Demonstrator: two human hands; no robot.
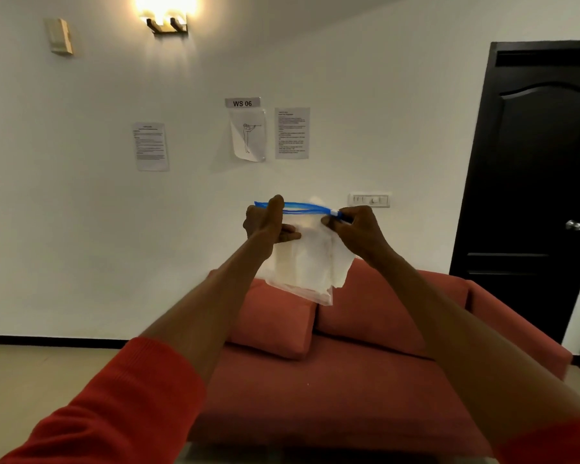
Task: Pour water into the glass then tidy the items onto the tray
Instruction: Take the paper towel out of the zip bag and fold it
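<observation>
I hold a clear plastic zip bag [307,262] with a blue zip strip along its top, raised at arm's length in front of the wall. White folded material shows inside it. My left hand [268,226] grips the bag's upper left edge, thumb up against the blue strip. My right hand [352,229] pinches the white slider at the right end of the strip. No glass, water container or tray is in view.
A red sofa [349,363] with cushions stands below my arms, against a white wall with taped papers [248,135] and a switch panel [369,199]. A dark door [533,195] is at the right. A wall lamp [166,15] glows above.
</observation>
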